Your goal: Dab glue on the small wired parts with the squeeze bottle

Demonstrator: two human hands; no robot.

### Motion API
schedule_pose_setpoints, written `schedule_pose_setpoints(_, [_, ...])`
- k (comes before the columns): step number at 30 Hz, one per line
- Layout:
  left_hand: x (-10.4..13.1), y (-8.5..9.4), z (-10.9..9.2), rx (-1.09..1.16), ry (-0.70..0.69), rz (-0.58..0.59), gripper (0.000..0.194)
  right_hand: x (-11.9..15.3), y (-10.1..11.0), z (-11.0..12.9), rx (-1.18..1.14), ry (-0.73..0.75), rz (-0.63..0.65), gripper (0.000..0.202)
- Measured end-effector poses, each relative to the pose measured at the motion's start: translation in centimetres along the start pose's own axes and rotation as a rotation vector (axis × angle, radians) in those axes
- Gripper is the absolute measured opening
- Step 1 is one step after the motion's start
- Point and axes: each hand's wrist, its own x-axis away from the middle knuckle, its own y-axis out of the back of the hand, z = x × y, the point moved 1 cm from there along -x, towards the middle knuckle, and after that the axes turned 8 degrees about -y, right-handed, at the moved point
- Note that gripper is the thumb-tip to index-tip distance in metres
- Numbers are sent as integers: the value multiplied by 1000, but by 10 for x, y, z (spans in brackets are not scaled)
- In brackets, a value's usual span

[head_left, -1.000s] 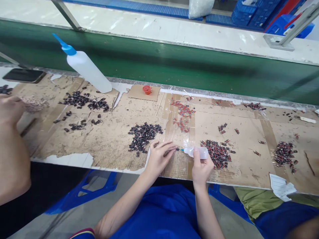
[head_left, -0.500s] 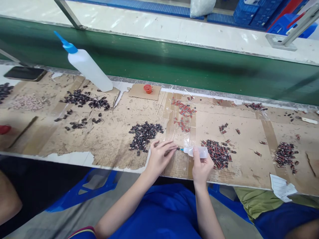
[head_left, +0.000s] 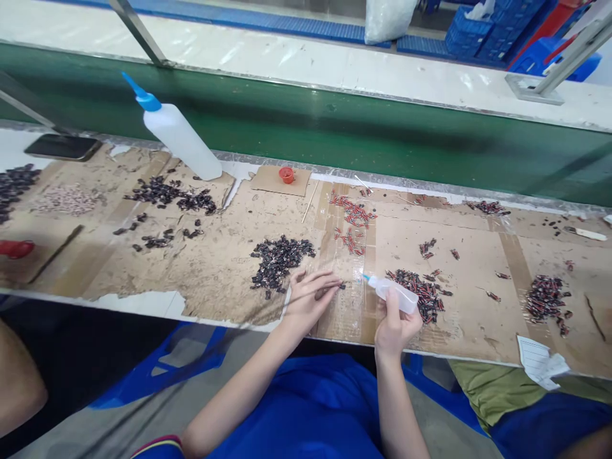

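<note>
My left hand (head_left: 310,298) pinches a small black part (head_left: 342,286) between thumb and fingertips, just above the cardboard. In my right hand (head_left: 396,325) is a small translucent squeeze bottle (head_left: 396,294) with a thin blue tip. That tip points left and stands apart from the black part. A heap of black parts (head_left: 280,258) lies beyond my left hand. Close behind the squeeze bottle is a heap of red-and-black parts (head_left: 423,293), partly covered by it. Loose red pieces with thin wires (head_left: 354,213) are spread farther back.
A tall white bottle with a blue nozzle (head_left: 184,140) leans at the back left. Nearby are a red cap (head_left: 286,174) on a cardboard square, a phone (head_left: 62,146) and more black parts (head_left: 157,191). At right lie another heap (head_left: 547,298) and a paper slip (head_left: 540,360). Other people sit at both sides.
My right hand has drawn the squeeze bottle back to the right and tilted it, so its tip has left the black part. My left hand keeps its pinch in place.
</note>
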Motion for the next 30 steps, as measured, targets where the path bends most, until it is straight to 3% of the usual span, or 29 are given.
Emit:
schedule_pose_setpoints(5, [-12, 17, 1, 11, -16, 93, 15, -2, -9, 6, -28, 121, 114, 42])
schedule_pose_setpoints(9, [-43, 30, 3, -101, -53, 39, 14, -4, -15, 7, 58, 140, 179, 45])
schedule_pose_setpoints(14, [-90, 24, 4, -285, -162, 76, 13, -8, -17, 9, 297, 196, 111, 45])
schedule_pose_setpoints(18, [-110, 13, 11, -373, -294, 184, 16, -15, -23, 11, 380, 320, 63, 44])
schedule_pose_setpoints(23, [-113, 10, 15, -419, -383, 228, 15, -19, -23, 10, 425, 396, 57, 58])
schedule_pose_setpoints(26, [-105, 16, 10, -390, -393, 206, 15, -7, -15, 12, 395, 520, -66, 64])
schedule_pose_setpoints(28, [-93, 22, 4, -316, -384, 162, 17, 3, -9, 15, 341, 602, -106, 54])
schedule_pose_setpoints(30, [-77, 26, -4, -196, -378, 126, 20, 12, -7, 15, 276, 600, 1, 36])
